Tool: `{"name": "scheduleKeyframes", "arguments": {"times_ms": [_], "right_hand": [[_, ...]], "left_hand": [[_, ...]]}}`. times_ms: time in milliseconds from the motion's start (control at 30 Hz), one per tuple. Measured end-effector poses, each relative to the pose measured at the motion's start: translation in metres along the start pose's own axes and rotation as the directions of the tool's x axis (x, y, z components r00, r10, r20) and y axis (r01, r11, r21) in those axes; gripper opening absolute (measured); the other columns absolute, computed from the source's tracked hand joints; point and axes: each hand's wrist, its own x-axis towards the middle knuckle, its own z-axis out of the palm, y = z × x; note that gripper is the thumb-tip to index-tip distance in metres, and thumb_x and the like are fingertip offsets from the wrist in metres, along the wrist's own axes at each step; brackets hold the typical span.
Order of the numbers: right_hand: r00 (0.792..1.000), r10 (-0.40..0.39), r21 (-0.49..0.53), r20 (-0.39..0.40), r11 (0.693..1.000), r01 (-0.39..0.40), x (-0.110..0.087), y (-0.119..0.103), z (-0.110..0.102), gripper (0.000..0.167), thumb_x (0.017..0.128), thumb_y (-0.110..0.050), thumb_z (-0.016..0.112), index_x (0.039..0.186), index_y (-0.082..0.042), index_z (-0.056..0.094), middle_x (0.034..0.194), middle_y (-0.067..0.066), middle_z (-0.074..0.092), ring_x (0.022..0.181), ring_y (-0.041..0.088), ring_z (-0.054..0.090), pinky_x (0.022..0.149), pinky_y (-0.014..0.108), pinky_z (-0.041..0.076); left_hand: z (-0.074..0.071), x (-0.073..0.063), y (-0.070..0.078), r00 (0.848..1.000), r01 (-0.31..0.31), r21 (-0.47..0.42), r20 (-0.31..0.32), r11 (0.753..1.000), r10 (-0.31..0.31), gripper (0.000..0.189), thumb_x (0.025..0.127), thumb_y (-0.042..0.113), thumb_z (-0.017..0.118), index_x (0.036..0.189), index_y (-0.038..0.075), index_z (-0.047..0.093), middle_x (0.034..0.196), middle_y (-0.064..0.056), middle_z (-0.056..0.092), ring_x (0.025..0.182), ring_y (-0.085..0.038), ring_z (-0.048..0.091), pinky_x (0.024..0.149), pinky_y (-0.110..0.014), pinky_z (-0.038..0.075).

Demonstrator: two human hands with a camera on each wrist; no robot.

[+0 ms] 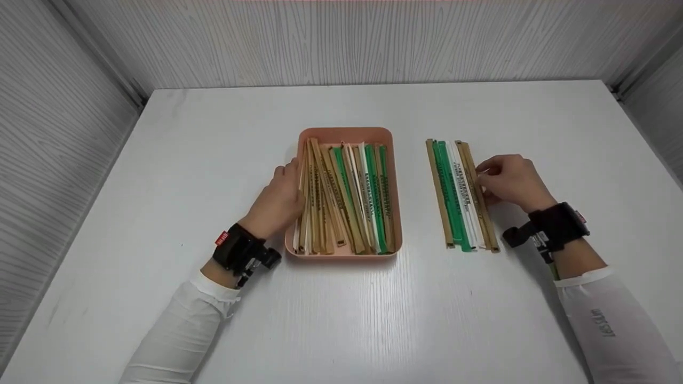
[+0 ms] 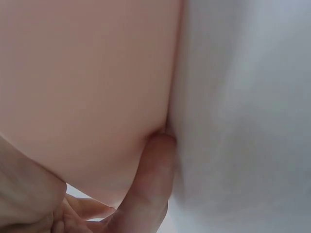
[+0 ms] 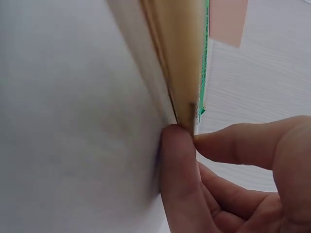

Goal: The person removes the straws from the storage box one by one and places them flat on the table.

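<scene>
My left hand grips the left wall of a pink tray, thumb side over the rim. In the left wrist view a fingertip presses low on the tray's outer wall, close to the tabletop. Long, thin paper-wrapped straws in brown, white and green fill the tray lengthwise. To its right lies a row of similar straws side by side. My right hand pinches the rightmost brown straw at its right edge; the right wrist view shows thumb and forefinger meeting at it.
Both the tray and the row lie on a white table. A grey wood-grain panel rises behind the table, with similar panels at left and right. Each wrist wears a black strap with a small camera.
</scene>
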Motion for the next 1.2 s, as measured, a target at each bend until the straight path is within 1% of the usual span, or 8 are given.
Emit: {"name": "scheduleKeyframes", "arguments": {"times_ms": [200, 400, 533, 633, 767, 867, 1033, 1200], "right_hand": [[1.000, -0.024, -0.034, -0.006, 0.999, 0.024, -0.002, -0.002, 0.000, 0.037, 0.096, -0.011, 0.064, 0.127, 0.009, 0.066, 0.107, 0.024, 0.067, 0.069, 0.014, 0.071, 0.061, 0.026, 0.058], [0.999, -0.046, -0.062, -0.016, 0.997, 0.045, -0.002, -0.003, 0.000, 0.036, 0.095, -0.011, 0.065, 0.125, 0.009, 0.067, 0.105, 0.023, 0.067, 0.068, 0.014, 0.071, 0.059, 0.026, 0.057], [0.998, -0.056, -0.101, -0.029, 0.994, 0.053, -0.002, -0.002, 0.000, 0.035, 0.095, -0.011, 0.066, 0.123, 0.008, 0.069, 0.103, 0.022, 0.068, 0.066, 0.013, 0.069, 0.058, 0.026, 0.055], [0.999, -0.045, -0.102, -0.019, 0.994, 0.043, -0.003, -0.002, -0.001, 0.037, 0.096, -0.014, 0.067, 0.126, 0.007, 0.068, 0.107, 0.023, 0.068, 0.067, 0.014, 0.069, 0.059, 0.026, 0.055], [0.999, -0.037, -0.049, -0.007, 0.998, 0.037, -0.008, -0.008, -0.006, 0.043, 0.100, -0.019, 0.065, 0.134, 0.006, 0.062, 0.118, 0.026, 0.065, 0.074, 0.018, 0.072, 0.063, 0.027, 0.059], [0.995, -0.085, -0.035, -0.054, 0.996, 0.084, -0.014, -0.017, -0.010, 0.043, 0.101, -0.021, 0.064, 0.135, 0.005, 0.062, 0.121, 0.025, 0.064, 0.080, 0.023, 0.072, 0.065, 0.027, 0.059], [0.968, -0.210, -0.034, -0.138, 0.978, 0.207, -0.022, -0.042, -0.003, 0.037, 0.101, -0.021, 0.065, 0.130, 0.001, 0.067, 0.117, 0.021, 0.067, 0.086, 0.025, 0.070, 0.063, 0.023, 0.058], [0.943, -0.308, -0.025, -0.122, 0.951, 0.308, -0.022, -0.077, 0.013, 0.031, 0.101, -0.018, 0.064, 0.127, -0.002, 0.069, 0.112, 0.016, 0.068, 0.083, 0.018, 0.068, 0.062, 0.021, 0.056]], "left_hand": [[0.000, 0.000, 0.000, 1.000, -0.004, 0.005, -0.005, 1.000, 0.004, 0.070, 0.101, 0.004, 0.042, 0.162, -0.011, 0.011, 0.146, -0.037, 0.037, 0.113, -0.046, 0.057, 0.100, -0.056, 0.050], [-0.001, 0.001, 0.000, 1.000, -0.005, 0.007, -0.012, 1.000, 0.005, 0.069, 0.102, 0.004, 0.042, 0.162, -0.010, 0.011, 0.146, -0.037, 0.037, 0.115, -0.046, 0.057, 0.101, -0.055, 0.049], [0.000, 0.002, 0.000, 1.000, 0.008, 0.007, -0.004, 1.000, -0.008, 0.069, 0.103, 0.004, 0.041, 0.162, -0.009, 0.010, 0.150, -0.037, 0.035, 0.117, -0.045, 0.057, 0.101, -0.054, 0.050], [0.000, 0.003, 0.001, 1.000, 0.025, 0.009, 0.006, 1.000, -0.025, 0.068, 0.103, 0.005, 0.040, 0.163, -0.008, 0.009, 0.152, -0.037, 0.033, 0.119, -0.045, 0.056, 0.102, -0.054, 0.049], [0.000, 0.002, 0.001, 0.999, 0.036, 0.011, 0.009, 0.999, -0.037, 0.068, 0.104, 0.006, 0.040, 0.163, -0.008, 0.009, 0.153, -0.037, 0.032, 0.123, -0.046, 0.054, 0.104, -0.054, 0.048], [-0.001, 0.002, 0.001, 0.999, 0.033, 0.007, 0.003, 0.999, -0.033, 0.068, 0.104, 0.006, 0.041, 0.163, -0.008, 0.010, 0.152, -0.037, 0.033, 0.121, -0.046, 0.055, 0.103, -0.055, 0.049], [-0.001, 0.002, 0.002, 0.999, 0.032, 0.004, 0.003, 0.999, -0.032, 0.068, 0.104, 0.005, 0.040, 0.163, -0.008, 0.010, 0.152, -0.037, 0.034, 0.118, -0.045, 0.057, 0.102, -0.054, 0.050], [0.000, 0.002, 0.001, 0.999, 0.035, 0.002, 0.010, 0.999, -0.035, 0.068, 0.104, 0.005, 0.041, 0.163, -0.008, 0.009, 0.151, -0.036, 0.034, 0.121, -0.046, 0.055, 0.104, -0.055, 0.048]]}}
